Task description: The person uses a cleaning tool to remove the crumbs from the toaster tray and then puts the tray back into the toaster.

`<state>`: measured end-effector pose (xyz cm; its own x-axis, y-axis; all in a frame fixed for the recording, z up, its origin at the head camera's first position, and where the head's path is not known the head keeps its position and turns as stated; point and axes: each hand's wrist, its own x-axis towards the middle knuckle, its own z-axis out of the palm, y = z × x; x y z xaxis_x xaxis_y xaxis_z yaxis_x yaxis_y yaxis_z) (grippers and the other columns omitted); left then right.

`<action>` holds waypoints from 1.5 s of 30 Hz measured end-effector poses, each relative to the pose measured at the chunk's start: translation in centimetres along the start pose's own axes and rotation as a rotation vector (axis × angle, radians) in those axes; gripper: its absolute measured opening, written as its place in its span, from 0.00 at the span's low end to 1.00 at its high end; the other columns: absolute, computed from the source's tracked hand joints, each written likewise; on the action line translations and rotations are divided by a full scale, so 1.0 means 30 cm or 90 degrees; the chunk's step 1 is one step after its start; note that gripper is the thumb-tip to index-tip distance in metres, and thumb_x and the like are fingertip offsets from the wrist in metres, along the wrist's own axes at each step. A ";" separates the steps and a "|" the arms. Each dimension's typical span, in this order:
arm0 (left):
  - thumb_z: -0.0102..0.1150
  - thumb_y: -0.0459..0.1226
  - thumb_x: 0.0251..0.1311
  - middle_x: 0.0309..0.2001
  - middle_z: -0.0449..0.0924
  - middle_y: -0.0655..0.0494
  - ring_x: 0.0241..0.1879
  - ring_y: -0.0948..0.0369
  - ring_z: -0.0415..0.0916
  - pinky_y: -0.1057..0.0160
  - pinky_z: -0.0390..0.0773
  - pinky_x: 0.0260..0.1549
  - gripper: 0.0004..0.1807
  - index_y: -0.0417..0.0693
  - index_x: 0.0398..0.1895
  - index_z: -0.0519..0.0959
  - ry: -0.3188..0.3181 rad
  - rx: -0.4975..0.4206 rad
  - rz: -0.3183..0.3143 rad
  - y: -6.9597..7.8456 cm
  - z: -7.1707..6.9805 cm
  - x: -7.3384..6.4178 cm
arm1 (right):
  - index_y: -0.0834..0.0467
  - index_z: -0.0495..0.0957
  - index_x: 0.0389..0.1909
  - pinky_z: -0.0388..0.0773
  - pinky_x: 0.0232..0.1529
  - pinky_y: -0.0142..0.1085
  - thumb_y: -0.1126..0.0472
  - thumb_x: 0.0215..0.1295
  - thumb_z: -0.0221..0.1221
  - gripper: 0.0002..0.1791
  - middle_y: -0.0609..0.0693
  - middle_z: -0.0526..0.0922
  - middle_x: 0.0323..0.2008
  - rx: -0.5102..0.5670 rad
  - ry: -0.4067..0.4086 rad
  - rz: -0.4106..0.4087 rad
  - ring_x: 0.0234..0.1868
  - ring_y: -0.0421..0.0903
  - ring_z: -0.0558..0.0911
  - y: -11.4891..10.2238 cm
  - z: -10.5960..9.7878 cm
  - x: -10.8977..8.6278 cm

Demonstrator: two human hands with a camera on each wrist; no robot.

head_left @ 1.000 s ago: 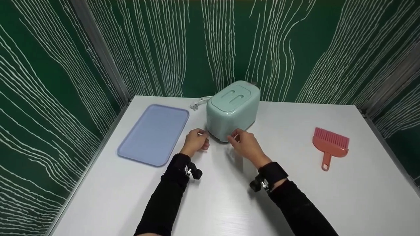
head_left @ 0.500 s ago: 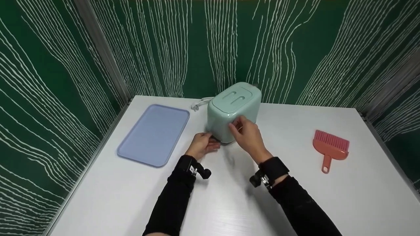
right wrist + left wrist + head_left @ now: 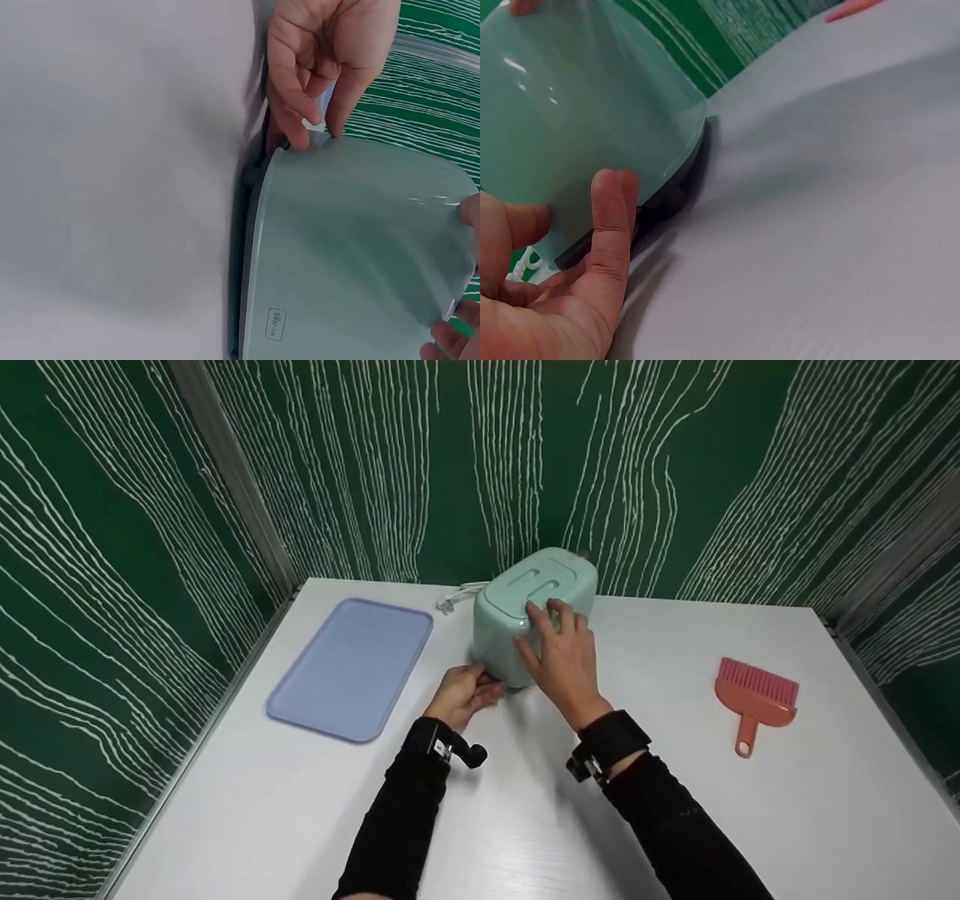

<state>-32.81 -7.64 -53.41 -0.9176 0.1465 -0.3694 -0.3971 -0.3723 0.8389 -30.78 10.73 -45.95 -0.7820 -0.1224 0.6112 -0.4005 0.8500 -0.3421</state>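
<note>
A mint-green toaster [image 3: 502,649] with a lidded top and a dark base stands at the back middle of the white table. At its near left lower corner my left hand [image 3: 459,695] holds the bottom edge; the thumb lies against the shell and fingers reach the dark base [image 3: 660,208]. Whether the base is lifted, I cannot tell. My right hand [image 3: 564,664] touches the upper near right edge, its fingers spread over the rim of the top and the thumb on the near end. In the right wrist view only those fingertips [image 3: 450,337] show.
A blue tray [image 3: 352,667] lies left of the toaster. The white cord and plug [image 3: 448,604] rest behind it on the left. At right lies a red dustpan-and-brush piece [image 3: 754,697]. Green patterned walls [image 3: 600,472] border the table [image 3: 510,825].
My left hand has moved right to the toaster's lower corner. My right hand has risen from the lower near end to the top edge, its fingers spreading. The toaster barely shifts.
</note>
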 end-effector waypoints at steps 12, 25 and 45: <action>0.47 0.37 0.85 0.36 0.84 0.46 0.33 0.59 0.87 0.64 0.92 0.44 0.17 0.28 0.59 0.76 0.011 -0.023 -0.005 -0.001 0.000 0.010 | 0.55 0.73 0.76 0.76 0.74 0.62 0.46 0.79 0.63 0.31 0.66 0.70 0.75 -0.019 -0.040 -0.002 0.74 0.69 0.73 -0.005 -0.007 0.004; 0.48 0.38 0.85 0.33 0.85 0.47 0.33 0.59 0.88 0.64 0.92 0.43 0.18 0.27 0.56 0.76 0.011 0.007 -0.009 0.000 -0.006 0.012 | 0.56 0.73 0.75 0.77 0.73 0.61 0.46 0.80 0.62 0.30 0.66 0.69 0.75 -0.014 -0.051 0.006 0.74 0.70 0.72 -0.015 -0.013 -0.001; 0.49 0.37 0.85 0.30 0.85 0.47 0.30 0.59 0.89 0.65 0.92 0.41 0.18 0.25 0.53 0.79 -0.001 0.013 -0.001 0.000 -0.006 0.006 | 0.56 0.72 0.76 0.80 0.71 0.60 0.46 0.81 0.60 0.31 0.67 0.70 0.75 -0.032 -0.055 0.006 0.75 0.70 0.72 -0.016 -0.016 -0.001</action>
<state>-32.96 -7.78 -53.55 -0.9170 0.1487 -0.3702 -0.3989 -0.3536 0.8461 -30.33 10.57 -45.47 -0.8248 -0.1558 0.5435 -0.3701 0.8756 -0.3106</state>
